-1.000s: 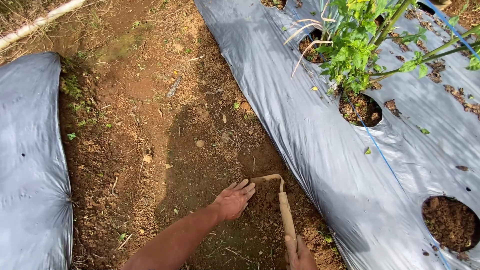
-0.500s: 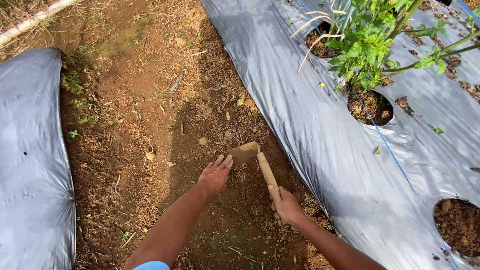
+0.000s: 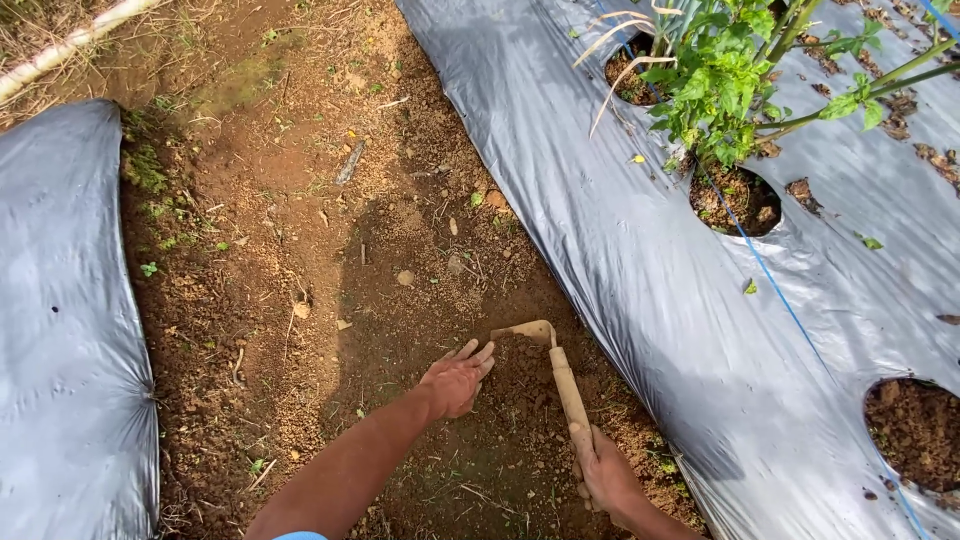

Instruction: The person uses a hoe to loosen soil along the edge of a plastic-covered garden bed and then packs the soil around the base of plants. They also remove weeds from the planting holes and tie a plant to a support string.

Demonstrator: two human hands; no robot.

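Note:
My right hand point(image 3: 606, 476) grips the lower end of the wooden handle of a small hand hoe point(image 3: 560, 380). Its soil-covered blade point(image 3: 525, 332) is dug into the brown soil of the furrow point(image 3: 330, 250). My left hand point(image 3: 457, 379) lies flat on the soil just left of the blade, fingers spread and pointing up-right, holding nothing. Both forearms come in from the bottom edge.
Silver plastic mulch point(image 3: 640, 250) covers a raised bed on the right, with round planting holes point(image 3: 915, 430). A leafy green plant point(image 3: 725, 85) grows from one hole point(image 3: 735, 200). A blue string point(image 3: 770, 275) crosses the sheet. Another mulch sheet point(image 3: 60, 330) lies at left.
The hoe blade was lifted forward half a second ago and has come back down into the soil nearer me. My left hand followed it back; my right hand slid toward the bottom edge.

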